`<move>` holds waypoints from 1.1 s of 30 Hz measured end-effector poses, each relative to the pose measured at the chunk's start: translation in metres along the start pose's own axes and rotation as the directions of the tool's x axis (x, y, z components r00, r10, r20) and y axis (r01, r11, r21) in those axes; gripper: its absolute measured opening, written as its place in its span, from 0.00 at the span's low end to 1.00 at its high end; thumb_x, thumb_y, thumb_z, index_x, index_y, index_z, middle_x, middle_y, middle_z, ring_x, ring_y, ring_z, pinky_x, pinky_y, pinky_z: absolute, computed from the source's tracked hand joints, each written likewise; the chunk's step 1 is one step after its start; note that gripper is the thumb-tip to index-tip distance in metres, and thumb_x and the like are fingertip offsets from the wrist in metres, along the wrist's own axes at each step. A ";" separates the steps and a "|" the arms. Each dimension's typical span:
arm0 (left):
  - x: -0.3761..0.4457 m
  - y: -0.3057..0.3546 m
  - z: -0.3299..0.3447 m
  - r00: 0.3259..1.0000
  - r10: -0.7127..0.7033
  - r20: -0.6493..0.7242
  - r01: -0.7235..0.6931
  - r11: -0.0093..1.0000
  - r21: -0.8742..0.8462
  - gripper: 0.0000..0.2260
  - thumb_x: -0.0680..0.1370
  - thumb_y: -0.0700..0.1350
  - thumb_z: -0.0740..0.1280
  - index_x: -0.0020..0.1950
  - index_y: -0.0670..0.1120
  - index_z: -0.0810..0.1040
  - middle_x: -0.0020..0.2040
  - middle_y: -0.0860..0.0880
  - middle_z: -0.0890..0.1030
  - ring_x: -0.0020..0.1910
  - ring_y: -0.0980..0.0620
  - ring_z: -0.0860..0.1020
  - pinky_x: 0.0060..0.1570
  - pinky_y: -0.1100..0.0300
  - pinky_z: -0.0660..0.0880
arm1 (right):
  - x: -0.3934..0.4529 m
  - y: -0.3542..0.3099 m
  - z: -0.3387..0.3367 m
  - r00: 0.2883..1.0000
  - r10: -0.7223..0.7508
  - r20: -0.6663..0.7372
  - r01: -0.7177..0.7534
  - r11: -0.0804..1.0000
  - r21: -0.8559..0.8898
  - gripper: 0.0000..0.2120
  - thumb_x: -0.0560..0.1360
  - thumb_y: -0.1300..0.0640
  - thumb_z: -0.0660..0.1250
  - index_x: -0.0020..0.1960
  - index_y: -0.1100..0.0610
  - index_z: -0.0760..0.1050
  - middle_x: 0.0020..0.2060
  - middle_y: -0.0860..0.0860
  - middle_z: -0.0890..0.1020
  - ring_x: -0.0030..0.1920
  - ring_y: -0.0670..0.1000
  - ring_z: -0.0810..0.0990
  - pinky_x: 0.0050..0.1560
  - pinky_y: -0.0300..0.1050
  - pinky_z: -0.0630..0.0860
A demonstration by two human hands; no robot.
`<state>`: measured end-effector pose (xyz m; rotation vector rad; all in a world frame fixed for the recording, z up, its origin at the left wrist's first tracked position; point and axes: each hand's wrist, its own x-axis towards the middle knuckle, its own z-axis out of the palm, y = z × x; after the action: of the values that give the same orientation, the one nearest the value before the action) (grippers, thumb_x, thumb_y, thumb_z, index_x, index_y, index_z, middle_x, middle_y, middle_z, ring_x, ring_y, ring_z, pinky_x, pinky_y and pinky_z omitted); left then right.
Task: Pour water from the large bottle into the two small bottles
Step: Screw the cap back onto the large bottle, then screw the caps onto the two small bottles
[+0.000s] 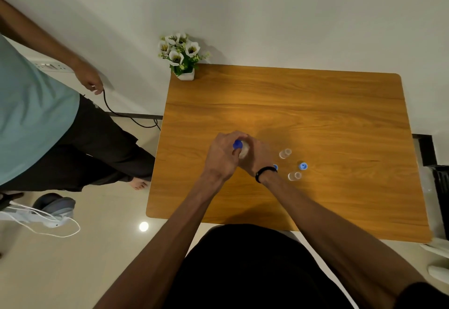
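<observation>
Black top, bare forearms, black wristband point(266, 173) on right wrist

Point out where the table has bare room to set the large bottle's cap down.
Bare wood spans the table from the flower pot to the far right corner, and the near strip. Crowded: both hands on the large bottle, with two small bottles and a loose blue cap just right.

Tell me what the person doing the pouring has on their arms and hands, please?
Both forearms are bare, with no sleeves reaching them and no gloves. The left hand wears nothing. The right hand has a thin black band around its wrist. No rings or markings are visible from this view.
</observation>
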<state>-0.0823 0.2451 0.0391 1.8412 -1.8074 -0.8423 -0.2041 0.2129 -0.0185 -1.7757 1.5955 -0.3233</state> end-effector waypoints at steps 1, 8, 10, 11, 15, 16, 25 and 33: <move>0.001 0.000 0.001 1.000 -0.005 0.003 0.005 1.000 -0.005 0.18 0.80 0.33 0.69 0.68 0.46 0.80 0.65 0.48 0.81 0.64 0.48 0.75 0.60 0.69 0.67 | 0.002 0.002 0.000 1.000 0.005 0.012 -0.005 1.000 0.007 0.23 0.70 0.47 0.76 0.63 0.52 0.77 0.48 0.49 0.86 0.42 0.48 0.81 0.35 0.32 0.66; 0.003 0.002 0.010 1.000 -0.002 0.030 0.003 1.000 -0.021 0.17 0.80 0.34 0.68 0.68 0.45 0.79 0.65 0.47 0.81 0.65 0.47 0.75 0.59 0.70 0.66 | -0.003 0.011 -0.005 1.000 -0.007 0.017 0.005 0.995 0.102 0.22 0.69 0.52 0.77 0.61 0.53 0.77 0.50 0.50 0.86 0.47 0.52 0.84 0.41 0.41 0.77; 0.001 0.000 0.013 0.999 -0.001 0.036 0.002 1.000 -0.025 0.18 0.79 0.34 0.70 0.68 0.45 0.79 0.66 0.46 0.81 0.65 0.46 0.75 0.61 0.67 0.68 | -0.007 0.016 -0.006 1.000 -0.012 0.020 0.009 0.993 0.120 0.27 0.69 0.51 0.79 0.65 0.52 0.76 0.57 0.50 0.84 0.53 0.53 0.83 0.44 0.41 0.77; 0.000 -0.002 0.014 0.999 -0.002 0.045 0.003 1.000 -0.021 0.18 0.79 0.35 0.71 0.69 0.45 0.79 0.67 0.46 0.80 0.66 0.45 0.75 0.63 0.64 0.69 | -0.009 0.019 -0.008 0.999 0.010 0.040 -0.014 0.994 0.105 0.32 0.69 0.51 0.79 0.70 0.52 0.73 0.63 0.51 0.80 0.57 0.54 0.82 0.49 0.45 0.79; -0.003 -0.006 0.018 0.999 0.025 0.024 -0.025 0.999 -0.029 0.21 0.78 0.43 0.75 0.70 0.46 0.77 0.70 0.46 0.77 0.70 0.45 0.72 0.68 0.54 0.72 | -0.029 0.044 -0.009 0.985 0.163 0.053 -0.160 0.986 -0.045 0.40 0.73 0.56 0.79 0.79 0.52 0.63 0.74 0.52 0.69 0.61 0.55 0.80 0.59 0.54 0.80; -0.004 -0.006 0.019 0.999 0.046 -0.008 -0.047 0.999 -0.022 0.22 0.78 0.46 0.75 0.71 0.47 0.77 0.71 0.46 0.76 0.71 0.44 0.71 0.68 0.53 0.72 | -0.034 0.051 -0.010 0.985 0.172 0.024 -0.169 0.982 -0.086 0.36 0.74 0.58 0.77 0.78 0.53 0.64 0.73 0.54 0.71 0.60 0.56 0.80 0.59 0.54 0.80; -0.026 0.002 0.035 0.928 0.235 -0.290 -0.212 0.971 0.108 0.09 0.80 0.52 0.72 0.57 0.50 0.80 0.58 0.51 0.75 0.57 0.50 0.73 0.55 0.54 0.73 | -0.047 0.068 -0.011 0.984 0.169 0.057 -0.118 0.859 -0.498 0.11 0.81 0.69 0.59 0.61 0.61 0.72 0.65 0.62 0.69 0.60 0.61 0.74 0.47 0.52 0.76; -0.050 0.002 0.037 0.947 0.204 -0.247 -0.199 0.979 0.042 0.08 0.80 0.51 0.73 0.47 0.48 0.79 0.39 0.53 0.73 0.39 0.57 0.69 0.39 0.68 0.65 | -0.034 0.076 -0.002 0.966 0.245 0.080 -0.131 0.734 -0.667 0.10 0.82 0.65 0.62 0.62 0.59 0.75 0.62 0.61 0.74 0.56 0.56 0.78 0.50 0.47 0.75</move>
<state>-0.1074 0.2990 0.0205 1.6523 -1.8051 -0.4971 -0.2701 0.2458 -0.0568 -2.0393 1.8860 0.5526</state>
